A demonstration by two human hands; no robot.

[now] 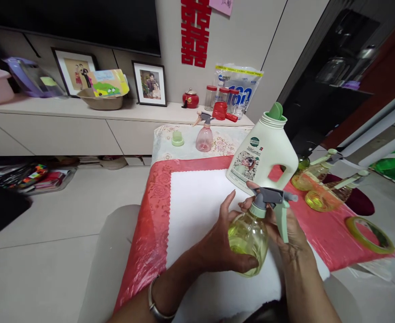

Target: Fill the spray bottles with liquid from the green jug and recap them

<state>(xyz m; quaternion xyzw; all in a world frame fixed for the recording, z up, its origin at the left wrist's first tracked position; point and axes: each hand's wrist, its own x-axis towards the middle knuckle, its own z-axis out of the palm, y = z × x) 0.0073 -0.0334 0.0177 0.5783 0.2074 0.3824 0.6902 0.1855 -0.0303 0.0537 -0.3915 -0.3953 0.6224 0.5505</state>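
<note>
In front of me, a spray bottle (249,237) with yellowish liquid and a grey-and-green trigger head is held tilted above the white cloth (197,211). My left hand (219,246) wraps round its round body, thumb low and fingers behind. My right hand (290,233) is at its neck, below the trigger head; some of its fingers are hidden behind the bottle. Just beyond stands a large pale green jug (268,143), a green scoop or funnel-like piece (276,110) in its mouth. A pink spray bottle (204,138) and a green cap (177,138) are farther back.
To the right, several yellow spray bottles (330,195) lie near a roll of tape (369,234) on the red plastic cover (157,188). Behind the table, a low cabinet (133,116) carries picture frames, a basket (101,99), red-lidded jars and a plastic bag (239,85).
</note>
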